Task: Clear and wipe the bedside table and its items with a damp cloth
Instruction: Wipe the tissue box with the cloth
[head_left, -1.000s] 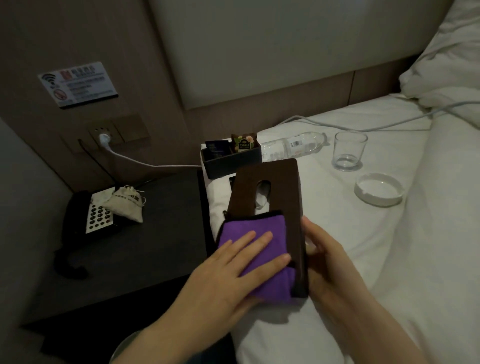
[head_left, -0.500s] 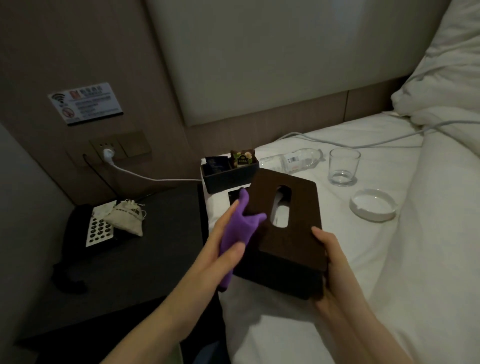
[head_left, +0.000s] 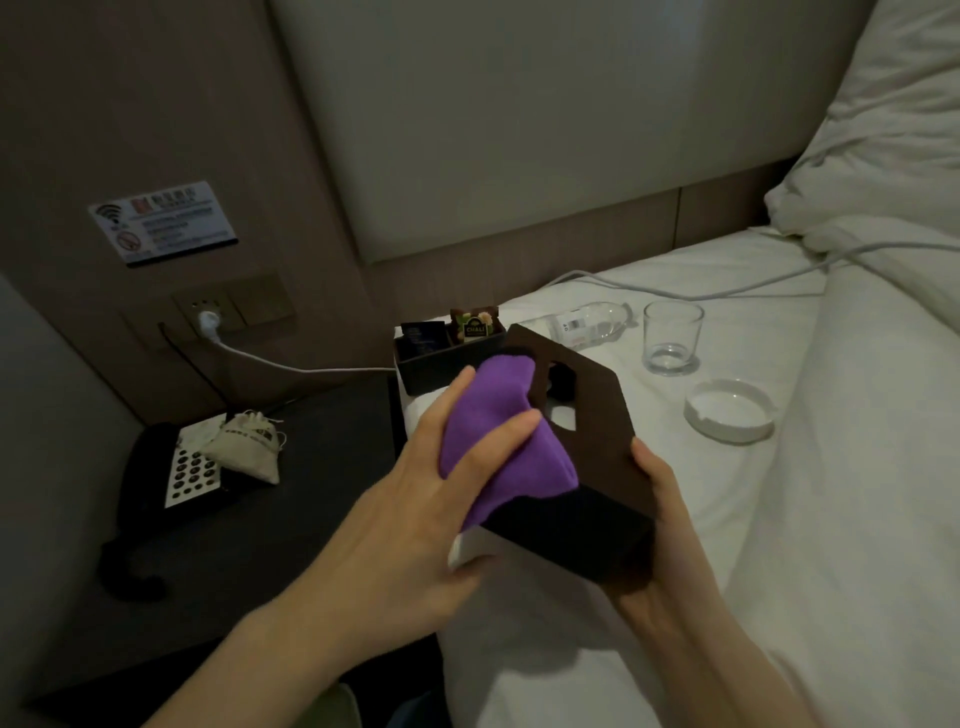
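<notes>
Purple cloth (head_left: 498, 415) | left grip (head_left: 415, 499) | pressed on tissue box (head_left: 597, 441)

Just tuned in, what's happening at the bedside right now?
A person is wiping a dark brown tissue box. The right hand holds it tilted above the bed, while the left hand presses a purple cloth against its top, near the slot. The glass, ashtray, water bottle and sachet tray sit on the bed. The phone and a small pouch are on the bedside table.
</notes>
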